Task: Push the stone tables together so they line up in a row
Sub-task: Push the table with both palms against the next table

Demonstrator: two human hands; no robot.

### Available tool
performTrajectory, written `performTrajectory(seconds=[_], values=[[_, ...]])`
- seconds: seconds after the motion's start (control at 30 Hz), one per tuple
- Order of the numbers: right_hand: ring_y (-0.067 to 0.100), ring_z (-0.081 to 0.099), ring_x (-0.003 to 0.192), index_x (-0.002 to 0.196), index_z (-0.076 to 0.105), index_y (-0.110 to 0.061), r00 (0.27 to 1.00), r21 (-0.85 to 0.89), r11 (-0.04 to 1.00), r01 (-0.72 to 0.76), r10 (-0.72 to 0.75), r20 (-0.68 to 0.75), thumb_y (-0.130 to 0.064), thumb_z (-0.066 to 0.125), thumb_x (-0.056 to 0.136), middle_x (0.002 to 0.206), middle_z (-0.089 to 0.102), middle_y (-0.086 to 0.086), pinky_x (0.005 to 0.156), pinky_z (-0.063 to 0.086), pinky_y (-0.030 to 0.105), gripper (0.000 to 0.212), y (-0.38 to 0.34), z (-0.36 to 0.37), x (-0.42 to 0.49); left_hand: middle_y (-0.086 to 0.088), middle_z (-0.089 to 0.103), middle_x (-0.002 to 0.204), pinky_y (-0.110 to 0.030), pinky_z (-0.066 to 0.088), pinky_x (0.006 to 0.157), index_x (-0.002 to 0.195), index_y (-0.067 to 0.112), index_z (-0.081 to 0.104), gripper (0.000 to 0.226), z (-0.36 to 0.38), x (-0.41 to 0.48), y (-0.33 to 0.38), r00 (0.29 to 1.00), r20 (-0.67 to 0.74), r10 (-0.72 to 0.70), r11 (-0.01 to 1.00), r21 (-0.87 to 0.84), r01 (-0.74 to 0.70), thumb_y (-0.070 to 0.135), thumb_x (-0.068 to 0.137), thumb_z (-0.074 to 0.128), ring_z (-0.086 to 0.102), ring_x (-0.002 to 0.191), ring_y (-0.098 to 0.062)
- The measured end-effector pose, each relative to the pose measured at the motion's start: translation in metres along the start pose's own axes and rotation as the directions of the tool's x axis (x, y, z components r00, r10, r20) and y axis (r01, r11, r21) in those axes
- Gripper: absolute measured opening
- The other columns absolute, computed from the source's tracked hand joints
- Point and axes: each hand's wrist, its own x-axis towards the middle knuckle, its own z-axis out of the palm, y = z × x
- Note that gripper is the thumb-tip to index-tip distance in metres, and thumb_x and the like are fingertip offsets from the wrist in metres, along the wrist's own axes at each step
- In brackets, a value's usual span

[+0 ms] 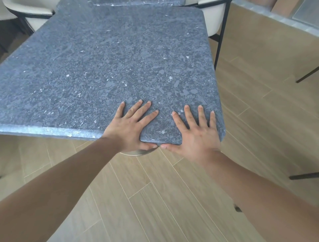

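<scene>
A grey speckled stone table (107,65) with rounded corners fills the upper left of the view. My left hand (128,127) and my right hand (195,133) grip its near right corner side by side. On each, the fingers lie spread flat on the top and the thumb hooks under the near edge. A second stone table (138,2) of the same grey shows at the top edge, touching or nearly touching the first table's far side. The seam between them is hard to make out.
Cream chairs with black frames stand at the far left (29,10) and far right (214,19) of the table. More black chair legs (307,74) stick in from the right. A round metal table base (138,152) shows under the near edge. Wood-plank floor lies below.
</scene>
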Motion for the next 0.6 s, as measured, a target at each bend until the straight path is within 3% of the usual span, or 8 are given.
performTrajectory(seconds=[0.6], values=[[0.053, 0.030, 0.158, 0.164, 0.033, -0.035, 1.000, -0.010, 1.000, 0.023, -0.023, 0.019, -0.103, 0.018, 0.072, 0.172, 0.037, 0.012, 0.124, 0.018, 0.076, 0.116, 0.038, 0.006, 0.026, 0.001, 0.019, 0.169, -0.067, 0.013, 0.119, 0.157, 0.039, 0.011, 0.108, 0.004, 0.033, 0.014, 0.998, -0.053, -0.028, 1.000, -0.015, 0.028, 0.097, 0.067, 0.025, 0.019, 0.157, -0.026]])
